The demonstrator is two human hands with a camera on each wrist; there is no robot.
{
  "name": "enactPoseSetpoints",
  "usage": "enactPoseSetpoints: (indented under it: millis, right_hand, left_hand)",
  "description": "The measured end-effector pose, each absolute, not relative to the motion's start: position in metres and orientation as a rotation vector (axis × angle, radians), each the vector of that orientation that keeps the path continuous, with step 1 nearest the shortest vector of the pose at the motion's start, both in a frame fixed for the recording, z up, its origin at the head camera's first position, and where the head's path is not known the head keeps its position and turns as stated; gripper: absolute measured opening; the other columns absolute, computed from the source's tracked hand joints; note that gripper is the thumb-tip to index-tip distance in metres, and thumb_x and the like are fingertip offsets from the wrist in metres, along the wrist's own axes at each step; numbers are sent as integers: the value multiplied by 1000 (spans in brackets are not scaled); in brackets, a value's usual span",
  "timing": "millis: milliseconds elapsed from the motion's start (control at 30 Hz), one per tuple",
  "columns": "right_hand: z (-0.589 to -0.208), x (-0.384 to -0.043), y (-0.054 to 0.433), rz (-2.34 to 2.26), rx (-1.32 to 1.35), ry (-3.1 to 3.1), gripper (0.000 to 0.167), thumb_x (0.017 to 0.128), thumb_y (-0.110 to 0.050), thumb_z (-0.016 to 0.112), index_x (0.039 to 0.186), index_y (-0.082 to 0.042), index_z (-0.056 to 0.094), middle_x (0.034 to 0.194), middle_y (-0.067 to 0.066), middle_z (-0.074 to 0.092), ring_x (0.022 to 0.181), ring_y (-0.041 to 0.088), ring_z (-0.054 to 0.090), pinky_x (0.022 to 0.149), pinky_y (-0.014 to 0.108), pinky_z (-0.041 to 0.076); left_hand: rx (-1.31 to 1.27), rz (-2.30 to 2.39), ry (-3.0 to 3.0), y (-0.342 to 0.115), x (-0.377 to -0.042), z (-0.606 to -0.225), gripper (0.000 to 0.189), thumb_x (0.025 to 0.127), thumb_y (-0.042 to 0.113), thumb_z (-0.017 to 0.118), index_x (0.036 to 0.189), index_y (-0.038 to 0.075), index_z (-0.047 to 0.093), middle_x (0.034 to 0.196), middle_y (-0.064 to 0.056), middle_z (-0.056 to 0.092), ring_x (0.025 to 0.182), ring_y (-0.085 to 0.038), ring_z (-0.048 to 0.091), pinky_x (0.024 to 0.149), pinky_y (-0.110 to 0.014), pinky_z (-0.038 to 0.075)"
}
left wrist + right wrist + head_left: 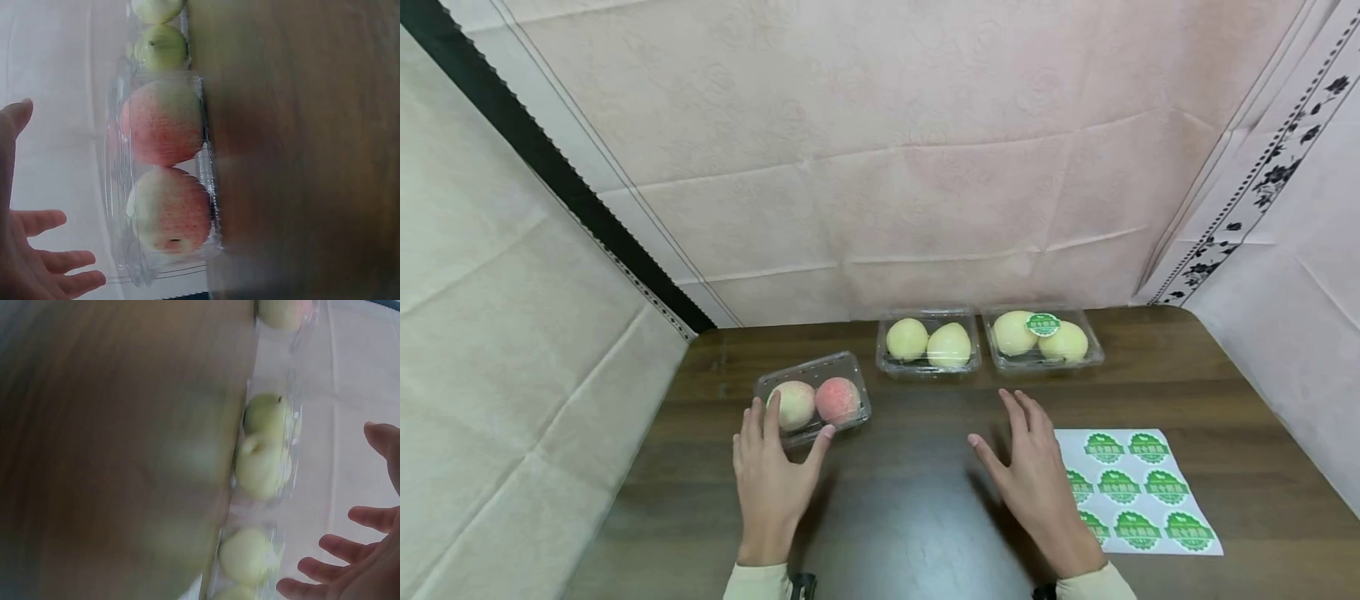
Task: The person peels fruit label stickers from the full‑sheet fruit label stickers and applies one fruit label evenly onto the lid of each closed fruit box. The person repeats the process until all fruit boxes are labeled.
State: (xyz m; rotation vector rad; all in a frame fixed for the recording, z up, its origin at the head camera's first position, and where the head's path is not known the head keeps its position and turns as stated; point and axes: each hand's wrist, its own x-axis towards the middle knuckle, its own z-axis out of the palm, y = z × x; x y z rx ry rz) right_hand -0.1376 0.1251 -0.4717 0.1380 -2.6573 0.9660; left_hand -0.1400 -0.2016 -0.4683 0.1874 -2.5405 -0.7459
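My left hand (772,479) is spread with its fingers straight, close over the near left side of a clear plastic box (822,372). Inside that box lie a cream-and-pink fruit (795,405) and a pinker fruit (838,400), both peach-like. The left wrist view shows the lid over the two fruits (165,122), with the left hand (37,262) beside the box. Nothing is held by my right hand (1032,475), its fingers loosely extended above the table, left of a sheet of round green stickers (1123,463).
Two more clear boxes stand along the table's back edge. The middle box (928,371) holds two pale green fruits (949,345); the right box (1093,350) holds similar fruits under a green sticker (1042,324). Pale cloth (880,208) hangs behind the brown table (895,533).
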Motion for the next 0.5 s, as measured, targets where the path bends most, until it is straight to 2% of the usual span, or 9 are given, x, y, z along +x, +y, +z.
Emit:
enactPoseSetpoints:
  millis: [167,300,400,500]
  right_hand:
    - [-471,-139,108,1270,102,-2624,72,102,-33,73,158,-3,41,157,25,41,146,44,40,115,65,38]
    - [-473,-141,86,1509,123,-2559,64,102,-26,73,156,-5,45,153,22,49,138,44,51,112,62,44]
    - [-476,-144,66,1704,148,-2506,60,101,-20,74,153,-5,48,149,22,53,130,41,58,107,54,52]
    - [-479,-148,48,1869,167,-2462,56,101,-17,72,151,-3,50,149,22,53,128,37,60,106,46,54]
  left_hand:
    - [322,-1039,-2479,-209,-142,-471,90,93,54,77,163,13,38,169,-23,29,156,-46,26,117,-75,26]
    - [419,-1271,-2367,-215,-145,-473,86,98,48,74,165,14,34,170,-20,28,156,-44,26,118,-74,27]
    - [467,-1431,-2267,-221,-150,-475,83,100,44,72,165,12,32,169,-21,30,156,-43,26,121,-69,26]
    - [481,-1599,-2159,-225,-156,-477,81,103,41,68,165,7,29,168,-25,29,156,-44,27,125,-62,25]
